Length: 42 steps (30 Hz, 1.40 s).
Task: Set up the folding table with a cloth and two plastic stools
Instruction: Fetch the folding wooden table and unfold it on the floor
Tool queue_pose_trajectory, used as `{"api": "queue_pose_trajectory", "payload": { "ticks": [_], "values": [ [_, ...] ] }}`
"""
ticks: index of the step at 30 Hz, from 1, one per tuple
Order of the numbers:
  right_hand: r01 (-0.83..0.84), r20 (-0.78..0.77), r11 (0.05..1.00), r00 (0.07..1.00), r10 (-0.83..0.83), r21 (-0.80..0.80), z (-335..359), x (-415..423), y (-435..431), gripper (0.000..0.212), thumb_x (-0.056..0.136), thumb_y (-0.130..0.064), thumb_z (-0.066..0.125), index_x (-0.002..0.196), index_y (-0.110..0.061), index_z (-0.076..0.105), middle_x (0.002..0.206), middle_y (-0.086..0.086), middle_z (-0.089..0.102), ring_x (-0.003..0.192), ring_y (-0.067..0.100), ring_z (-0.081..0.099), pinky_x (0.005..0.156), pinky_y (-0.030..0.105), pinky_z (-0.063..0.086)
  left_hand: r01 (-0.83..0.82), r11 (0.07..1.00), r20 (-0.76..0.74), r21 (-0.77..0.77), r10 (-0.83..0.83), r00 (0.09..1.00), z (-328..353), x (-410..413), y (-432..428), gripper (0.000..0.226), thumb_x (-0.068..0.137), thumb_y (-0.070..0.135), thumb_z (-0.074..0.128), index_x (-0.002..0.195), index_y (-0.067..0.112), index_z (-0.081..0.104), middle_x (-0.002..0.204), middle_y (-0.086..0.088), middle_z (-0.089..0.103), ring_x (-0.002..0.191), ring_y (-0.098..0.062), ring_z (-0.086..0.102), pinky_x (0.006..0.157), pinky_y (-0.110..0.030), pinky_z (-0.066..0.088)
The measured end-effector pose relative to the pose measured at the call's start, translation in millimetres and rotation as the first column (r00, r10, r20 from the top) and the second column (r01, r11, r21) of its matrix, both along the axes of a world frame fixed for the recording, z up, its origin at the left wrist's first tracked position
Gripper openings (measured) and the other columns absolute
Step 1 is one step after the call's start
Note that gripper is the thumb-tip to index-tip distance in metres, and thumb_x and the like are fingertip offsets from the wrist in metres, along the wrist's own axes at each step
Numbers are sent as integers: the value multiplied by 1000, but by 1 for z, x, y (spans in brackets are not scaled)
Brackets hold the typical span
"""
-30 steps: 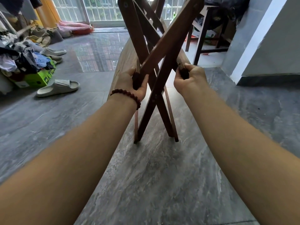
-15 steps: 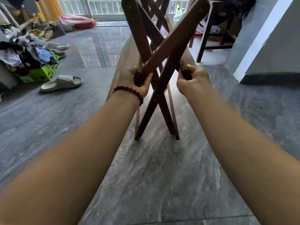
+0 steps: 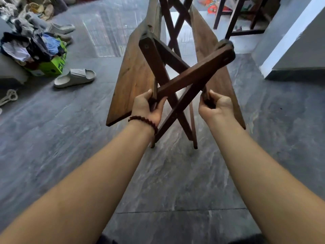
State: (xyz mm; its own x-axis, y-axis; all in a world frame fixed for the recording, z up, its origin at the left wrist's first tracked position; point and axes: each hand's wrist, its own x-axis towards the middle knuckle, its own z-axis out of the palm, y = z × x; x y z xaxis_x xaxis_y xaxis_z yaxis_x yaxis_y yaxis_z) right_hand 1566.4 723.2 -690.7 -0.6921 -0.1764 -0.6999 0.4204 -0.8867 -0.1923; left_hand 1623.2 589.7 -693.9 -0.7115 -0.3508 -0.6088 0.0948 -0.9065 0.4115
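Head view, table: We've got the folding table (image 3: 193, 74) straight ahead of us on the grey floor (image 3: 175, 182), half opened, with its dark legs crossing in an X and their near feet down on the tiles.
Tabletop: Two wooden halves hang either side of the legs. The left tabletop half (image 3: 135, 76) and the right tabletop half (image 3: 219, 80) both splay outward, and their lower corners are off the floor.
Left hand: Our left hand (image 3: 147, 110) grips a dark leg bar just inside the left half, with the fingers (image 3: 147, 95) curled tight round it.
Right hand: Our right hand (image 3: 218, 106) matches it on the other side, its fingers (image 3: 213, 95) clamped on the bar beside the right half.
Wrist: A bead bracelet (image 3: 144, 120) sits on the left one.
Floor, left: We see a pale slipper (image 3: 75, 77) lying near a green box (image 3: 54, 65), which has a heap of clothes (image 3: 26, 44) on top.
Far right: There's a dark wooden frame (image 3: 233, 18), too blurred to identify.
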Motion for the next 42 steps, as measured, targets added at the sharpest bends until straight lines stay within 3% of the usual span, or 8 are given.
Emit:
{"api": "queue_pose_trajectory", "payload": {
  "ticks": [3, 7, 12, 22, 28, 31, 35, 42],
  "values": [
    [13, 8, 998, 1000, -13, 67, 18, 3, 3, 15, 92, 4, 47, 92, 3, 62, 74, 15, 66, 67, 24, 64, 59, 26, 56, -6, 1000, 61, 14, 5, 998, 12, 4, 1, 10, 94, 3, 46, 100, -2, 52, 122, -20, 55, 116, -32, 57, 98, -43, 48],
    [9, 36, 994, 999, -13, 109, 38, 5, 8, 17, 93, 3, 46, 103, 4, 61, 89, 16, 65, 76, 25, 65, 64, 28, 54, -22, 999, 123, 25, 19, 992, 34, 8, 4, 19, 93, 1, 47, 111, -4, 50, 121, -22, 56, 113, -32, 59, 95, -43, 50],
    [27, 82, 992, 996, -38, 126, 64, 13, 14, 16, 93, 3, 47, 100, 7, 60, 93, 19, 65, 99, 30, 65, 82, 32, 53, -33, 998, 189, 45, 24, 982, 57, 14, 10, 28, 93, 2, 48, 120, -5, 48, 121, -21, 57, 111, -32, 60, 86, -41, 53],
    [-60, 139, 963, 990, 24, 264, 104, 27, 37, 27, 94, 2, 45, 120, 3, 55, 100, 14, 65, 78, 22, 64, 61, 26, 53, -2, 1000, 316, 12, -2, 949, 74, 38, 13, 13, 93, 3, 48, 99, -4, 57, 127, -22, 56, 115, -31, 58, 98, -43, 48],
    [-74, 198, 946, 980, 11, 314, 106, 35, 47, 33, 95, -1, 47, 127, 1, 52, 123, 15, 62, 81, 21, 65, 57, 25, 54, -17, 999, 352, 42, 1, 936, 73, 51, 22, 18, 93, 2, 49, 108, -6, 56, 125, -20, 57, 113, -30, 59, 97, -41, 49],
    [-57, 223, 944, 975, -18, 325, 108, 35, 47, 35, 92, -10, 56, 126, -4, 53, 120, 15, 63, 82, 23, 65, 48, 26, 55, -7, 999, 386, 36, -8, 922, 73, 53, 26, 10, 93, 1, 49, 96, -3, 57, 120, -19, 59, 111, -29, 59, 101, -42, 46],
    [-89, 182, 937, 983, 28, 338, 112, 37, 51, 59, 74, -36, 78, 123, -15, 52, 111, 12, 66, 92, 27, 66, 59, 31, 58, -6, 1000, 407, 21, -3, 914, 66, 56, 27, 19, 92, 3, 51, 110, -4, 55, 124, -19, 58, 112, -29, 59, 96, -39, 50],
    [-146, 162, 923, 982, 93, 355, 116, 41, 51, 44, 72, -21, 79, 109, -10, 58, 104, 11, 68, 95, 24, 66, 73, 30, 58, -8, 1000, 438, 22, -3, 899, 63, 59, 27, 24, 91, 2, 53, 115, -3, 53, 123, -19, 58, 110, -30, 60, 97, -41, 49]
  ]
}}
